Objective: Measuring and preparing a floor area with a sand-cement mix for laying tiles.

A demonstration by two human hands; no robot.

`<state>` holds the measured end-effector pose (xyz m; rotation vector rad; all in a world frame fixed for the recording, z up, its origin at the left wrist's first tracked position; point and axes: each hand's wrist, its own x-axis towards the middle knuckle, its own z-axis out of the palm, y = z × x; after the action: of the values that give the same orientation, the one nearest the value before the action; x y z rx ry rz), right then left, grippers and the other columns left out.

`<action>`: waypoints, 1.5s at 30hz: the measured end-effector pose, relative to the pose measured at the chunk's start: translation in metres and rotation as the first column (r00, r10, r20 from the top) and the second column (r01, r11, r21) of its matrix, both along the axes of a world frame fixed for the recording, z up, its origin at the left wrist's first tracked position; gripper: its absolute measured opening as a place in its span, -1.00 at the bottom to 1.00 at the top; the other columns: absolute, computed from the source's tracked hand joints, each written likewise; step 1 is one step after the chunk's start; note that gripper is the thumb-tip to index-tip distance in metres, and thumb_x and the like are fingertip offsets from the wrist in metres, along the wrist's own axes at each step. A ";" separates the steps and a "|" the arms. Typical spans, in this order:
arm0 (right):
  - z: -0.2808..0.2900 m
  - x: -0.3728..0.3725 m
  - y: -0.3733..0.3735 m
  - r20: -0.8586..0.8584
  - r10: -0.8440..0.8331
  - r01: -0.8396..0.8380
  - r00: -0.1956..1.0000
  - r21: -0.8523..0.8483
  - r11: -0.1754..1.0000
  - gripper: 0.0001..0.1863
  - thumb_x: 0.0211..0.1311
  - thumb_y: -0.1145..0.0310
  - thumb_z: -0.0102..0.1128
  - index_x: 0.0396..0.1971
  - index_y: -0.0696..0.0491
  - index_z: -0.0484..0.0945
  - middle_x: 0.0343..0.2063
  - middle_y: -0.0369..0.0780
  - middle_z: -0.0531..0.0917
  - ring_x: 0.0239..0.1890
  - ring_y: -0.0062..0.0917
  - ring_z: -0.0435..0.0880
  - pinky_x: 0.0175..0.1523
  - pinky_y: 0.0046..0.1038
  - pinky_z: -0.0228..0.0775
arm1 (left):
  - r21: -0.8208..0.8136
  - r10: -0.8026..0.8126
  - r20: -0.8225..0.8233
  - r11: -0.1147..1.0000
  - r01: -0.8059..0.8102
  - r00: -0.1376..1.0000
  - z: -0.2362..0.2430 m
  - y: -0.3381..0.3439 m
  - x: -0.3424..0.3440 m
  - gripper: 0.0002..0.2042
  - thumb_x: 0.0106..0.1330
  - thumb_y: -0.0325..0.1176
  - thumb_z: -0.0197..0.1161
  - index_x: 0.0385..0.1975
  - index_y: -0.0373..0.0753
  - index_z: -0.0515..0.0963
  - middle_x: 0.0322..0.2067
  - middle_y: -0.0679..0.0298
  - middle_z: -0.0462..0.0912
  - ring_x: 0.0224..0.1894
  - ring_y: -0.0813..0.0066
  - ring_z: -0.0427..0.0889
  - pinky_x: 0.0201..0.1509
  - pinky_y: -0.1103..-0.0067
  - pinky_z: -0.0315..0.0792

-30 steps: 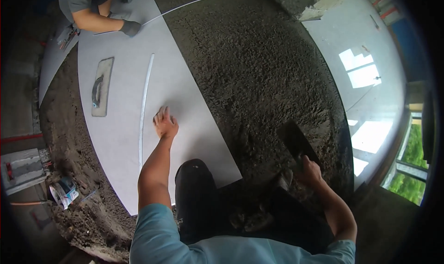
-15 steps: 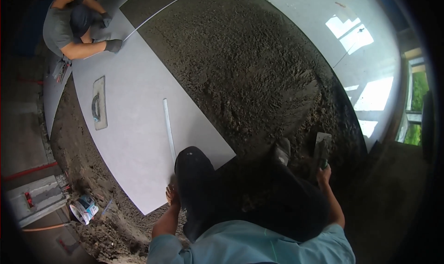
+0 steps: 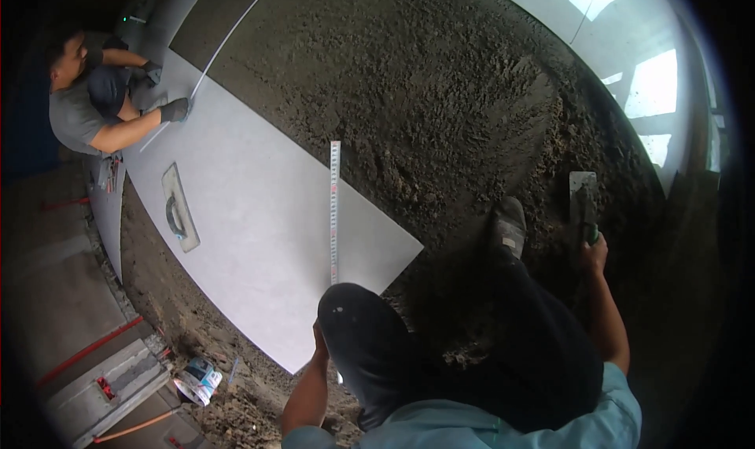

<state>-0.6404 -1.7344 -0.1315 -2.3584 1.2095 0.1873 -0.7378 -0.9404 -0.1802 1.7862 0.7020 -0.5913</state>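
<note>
Since half a second ago, the tape strip [image 3: 334,213] has swung and turned its marked face up, and its far end now reaches past the edge of the pale floor tile [image 3: 244,205] toward the wet mortar [image 3: 432,95]; the view has turned too. The strip stands at about 12 o'clock from the left hand [image 3: 319,342], its near end disappearing behind the left knee [image 3: 346,317]. That hand is mostly hidden by the knee, beside the tile's near edge, so I cannot tell whether its fingers are spread or pinching anything. The right hand [image 3: 595,255] is closed around the handle of a trowel [image 3: 583,200], whose blade points toward 12 o'clock over the mortar. The tape lies toward 10 o'clock from this hand, well apart from it. A shoe [image 3: 511,226] is near the trowel, between 9 and 10 o'clock from the right hand. From the left hand, a float [image 3: 182,207] lies on the tile between 10 and 11 o'clock; farther that way, a co-worker [image 3: 79,126] in gloves crouches, touching a long thin strip [image 3: 228,36]. A bucket [image 3: 198,382] lies between 8 and 9 o'clock.
</note>
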 end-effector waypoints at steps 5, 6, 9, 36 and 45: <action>0.006 -0.026 -0.025 -0.046 -0.044 0.038 0.998 -0.125 0.991 -0.65 0.04 0.34 0.22 -0.14 0.12 0.53 -0.25 0.08 0.64 -0.11 0.06 0.59 -0.09 -0.10 0.44 | -0.129 -0.223 0.148 0.962 0.242 0.964 0.067 -0.068 0.101 -0.72 0.17 -0.30 0.32 -0.18 -0.33 0.59 -0.30 0.28 0.60 -0.22 0.47 0.60 -0.07 0.54 0.46; 0.004 -0.022 -0.020 -0.038 -0.039 0.034 0.999 -0.118 0.992 -0.65 0.03 0.34 0.22 -0.14 0.12 0.53 -0.25 0.09 0.64 -0.11 0.06 0.60 -0.09 -0.09 0.45 | -0.183 -0.215 0.148 0.953 0.240 0.965 0.071 -0.064 0.111 -0.67 0.12 -0.26 0.39 -0.19 -0.33 0.60 -0.29 0.28 0.60 -0.21 0.47 0.59 -0.06 0.55 0.46; 0.007 -0.019 -0.016 -0.050 -0.048 0.043 0.998 -0.103 0.994 -0.63 0.03 0.34 0.24 -0.11 0.11 0.51 -0.25 0.10 0.64 -0.11 0.05 0.60 -0.07 -0.08 0.46 | -0.004 -0.328 0.103 0.944 0.331 0.939 0.073 -0.063 0.139 -0.66 0.14 -0.16 0.39 -0.26 -0.32 0.60 -0.35 0.31 0.58 -0.29 0.52 0.56 -0.17 0.57 0.45; 0.063 0.201 0.208 0.206 -0.528 -0.188 0.824 0.978 0.089 -0.79 0.36 0.27 0.13 -0.31 0.13 0.54 -0.54 -0.25 0.60 -0.59 -0.58 0.55 -0.50 -0.54 0.39 | -0.650 0.731 0.128 0.573 -0.500 0.671 0.182 -0.374 0.268 -0.78 0.38 -0.37 0.06 -0.03 -0.26 0.35 -0.04 0.12 0.55 0.05 0.19 0.54 0.16 0.28 0.45; -0.011 0.326 0.033 0.265 -0.242 0.086 0.933 0.490 0.867 -0.63 0.08 0.22 0.21 -0.28 0.25 0.67 -0.34 0.00 0.72 -0.28 -0.27 0.74 -0.11 -0.31 0.54 | -0.475 0.861 -0.108 0.394 -0.787 0.496 0.065 -0.286 0.233 -0.76 0.30 -0.21 0.08 -0.23 -0.26 0.47 -0.28 0.27 0.54 -0.30 0.46 0.49 -0.18 0.54 0.43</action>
<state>-0.3140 -1.7012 -0.1430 -1.7679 1.0572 0.0320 -0.5051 -1.2265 -0.1155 0.7990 1.1185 0.1032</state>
